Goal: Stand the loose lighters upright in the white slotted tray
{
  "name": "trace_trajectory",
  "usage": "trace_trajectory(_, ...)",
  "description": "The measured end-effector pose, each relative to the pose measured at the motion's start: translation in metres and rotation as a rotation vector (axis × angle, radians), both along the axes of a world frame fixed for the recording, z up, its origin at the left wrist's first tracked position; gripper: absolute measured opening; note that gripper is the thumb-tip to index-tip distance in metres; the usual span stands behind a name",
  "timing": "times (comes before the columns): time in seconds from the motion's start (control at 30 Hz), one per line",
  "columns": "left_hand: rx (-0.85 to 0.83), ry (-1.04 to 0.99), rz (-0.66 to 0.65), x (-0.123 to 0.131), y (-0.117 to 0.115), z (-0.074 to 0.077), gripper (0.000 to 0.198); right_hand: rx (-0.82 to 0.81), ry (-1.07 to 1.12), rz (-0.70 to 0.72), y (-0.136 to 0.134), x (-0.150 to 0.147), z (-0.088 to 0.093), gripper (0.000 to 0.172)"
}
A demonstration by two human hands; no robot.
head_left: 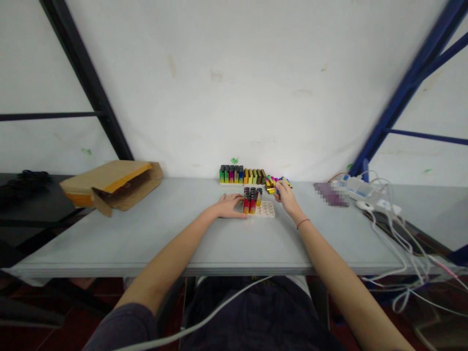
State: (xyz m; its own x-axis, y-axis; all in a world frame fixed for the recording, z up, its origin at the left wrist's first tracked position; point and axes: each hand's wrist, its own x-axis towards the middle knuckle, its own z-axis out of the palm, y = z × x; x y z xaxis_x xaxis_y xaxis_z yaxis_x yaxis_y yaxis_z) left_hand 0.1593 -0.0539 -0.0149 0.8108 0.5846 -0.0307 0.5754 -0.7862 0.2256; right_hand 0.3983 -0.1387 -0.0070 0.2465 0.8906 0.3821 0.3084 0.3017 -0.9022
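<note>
A pale tray with round holes [268, 209] lies in the middle of the table, its left part filled with several upright red lighters [249, 202] and a yellow one [259, 197]. My left hand [230, 205] curves around the tray's left end, thumb at the front and fingers behind, holding it. Behind the tray, a loose pile of colourful lighters [270, 180] lies on the table. My right hand [286, 196] is over this pile, its fingers closed on a lighter that is mostly hidden; a bit of blue shows at the fingertips.
Against the wall stand a tray of multicoloured lighters [231, 174] and a row of yellow to brown ones [254, 176]. An open cardboard box [113, 183] is at the left. A blurred purple item [331, 194], a power strip [369, 192] and white cables [397, 234] lie at the right.
</note>
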Motion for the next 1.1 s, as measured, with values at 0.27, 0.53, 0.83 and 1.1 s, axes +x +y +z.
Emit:
trace_trajectory(0.27,0.01,0.017,0.003,0.0,0.001,-0.002,0.091,0.072,0.011,0.176,-0.004,0.0,0.01,0.038)
trace_trajectory(0.53,-0.002,0.003,0.004,0.0,0.0,-0.001,0.09,0.031,-0.051,0.154,-0.003,-0.003,0.004,0.046)
trace_trajectory(0.83,0.022,0.009,0.0,0.0,0.002,-0.003,0.09,-0.007,-0.158,0.216,-0.001,-0.003,0.0,0.042)
trace_trajectory(1.1,0.016,0.006,-0.005,0.0,0.002,-0.003,0.09,0.019,-0.141,0.208,0.001,-0.004,-0.001,0.036)
